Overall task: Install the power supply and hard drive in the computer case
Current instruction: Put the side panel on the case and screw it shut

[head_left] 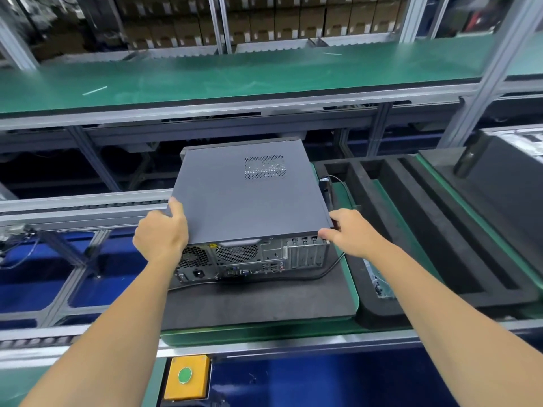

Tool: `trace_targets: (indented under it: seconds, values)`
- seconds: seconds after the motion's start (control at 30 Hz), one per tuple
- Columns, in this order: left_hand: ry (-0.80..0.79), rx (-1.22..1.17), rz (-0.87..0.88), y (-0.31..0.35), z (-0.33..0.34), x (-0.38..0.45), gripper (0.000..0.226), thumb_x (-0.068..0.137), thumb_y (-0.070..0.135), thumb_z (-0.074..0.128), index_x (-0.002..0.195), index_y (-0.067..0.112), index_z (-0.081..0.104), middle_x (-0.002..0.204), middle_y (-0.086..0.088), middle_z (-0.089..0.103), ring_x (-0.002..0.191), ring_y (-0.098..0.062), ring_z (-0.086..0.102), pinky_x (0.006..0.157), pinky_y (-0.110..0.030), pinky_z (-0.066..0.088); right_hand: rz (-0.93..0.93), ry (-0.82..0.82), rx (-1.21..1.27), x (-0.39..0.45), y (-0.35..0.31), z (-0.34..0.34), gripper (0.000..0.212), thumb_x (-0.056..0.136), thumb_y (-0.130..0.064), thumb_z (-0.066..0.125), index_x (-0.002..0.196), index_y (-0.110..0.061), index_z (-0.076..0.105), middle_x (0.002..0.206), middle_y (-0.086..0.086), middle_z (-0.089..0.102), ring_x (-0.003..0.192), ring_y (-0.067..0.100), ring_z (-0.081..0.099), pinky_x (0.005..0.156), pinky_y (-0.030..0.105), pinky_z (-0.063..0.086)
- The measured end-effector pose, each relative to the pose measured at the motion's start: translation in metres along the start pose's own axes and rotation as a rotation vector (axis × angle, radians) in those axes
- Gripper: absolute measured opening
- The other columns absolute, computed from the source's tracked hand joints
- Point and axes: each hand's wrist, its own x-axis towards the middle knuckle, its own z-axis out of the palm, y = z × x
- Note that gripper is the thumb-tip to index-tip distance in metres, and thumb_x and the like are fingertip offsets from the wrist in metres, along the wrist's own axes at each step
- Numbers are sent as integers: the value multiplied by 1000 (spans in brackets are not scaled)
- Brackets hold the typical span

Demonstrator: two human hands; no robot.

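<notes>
A dark grey computer case [293,254] lies on its side on a black foam pad [258,304], its rear ports and fan grilles facing me. The flat side panel [249,192] with a small vent grid covers its top. My left hand [161,233] grips the panel's near left corner, thumb on top. My right hand [349,230] pinches the near right corner. The power supply's fan grille and socket [194,262] show at the rear left. No hard drive is in view.
A black cable [329,268] loops from the case's right side across the pad. Black foam trays [440,230] with long slots sit to the right. A yellow box with a green button [185,376] is at the front edge. Conveyor rails run left; a green shelf [264,71] lies beyond.
</notes>
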Motion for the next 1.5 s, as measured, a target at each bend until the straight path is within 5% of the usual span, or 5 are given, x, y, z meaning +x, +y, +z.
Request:
trace_targets:
  seconds: [0.17, 0.3, 0.47, 0.83, 1.5]
  values:
    - [-67, 126, 84, 3, -4, 1, 60, 94, 53, 30, 73, 2, 54, 68, -12, 47, 66, -29, 42, 65, -37, 32, 29, -47, -10, -4, -6, -5, 29, 95, -26, 63, 119, -10, 67, 76, -14, 57, 61, 8, 52, 52, 18, 37]
    - [-104, 143, 576, 8, -13, -13, 62, 93, 48, 30, 95, -3, 65, 101, -23, 64, 96, -38, 57, 86, -46, 45, 78, -153, -115, -6, -18, -15, 37, 95, -30, 59, 125, -9, 56, 114, 6, 63, 96, 23, 62, 81, 37, 52]
    - [-596, 430, 1144, 29, -3, -58, 98, 83, 61, 52, 153, 12, 4, 161, -7, 1, 147, -27, 5, 118, -44, 8, -115, -100, -388, -3, -51, 5, 91, 90, -45, 62, 158, -17, 9, 163, 5, 10, 150, 23, 9, 118, 43, 17]
    - [-515, 799, 1261, 59, -12, -72, 66, 97, 0, 40, 146, -11, -3, 153, -34, 2, 141, -49, 9, 111, -55, 27, -170, -96, -710, 3, -71, 39, 69, 102, -41, 47, 156, -15, 14, 163, 14, 13, 149, 32, 13, 117, 46, 22]
    - [-637, 398, 1299, 49, -19, -43, 66, 93, 28, 55, 148, 8, 24, 158, -8, 19, 144, -21, 21, 116, -29, 19, -208, -51, -789, -4, -72, 46, 64, 106, -33, 38, 156, -7, 8, 163, 19, 9, 150, 35, 10, 120, 48, 16]
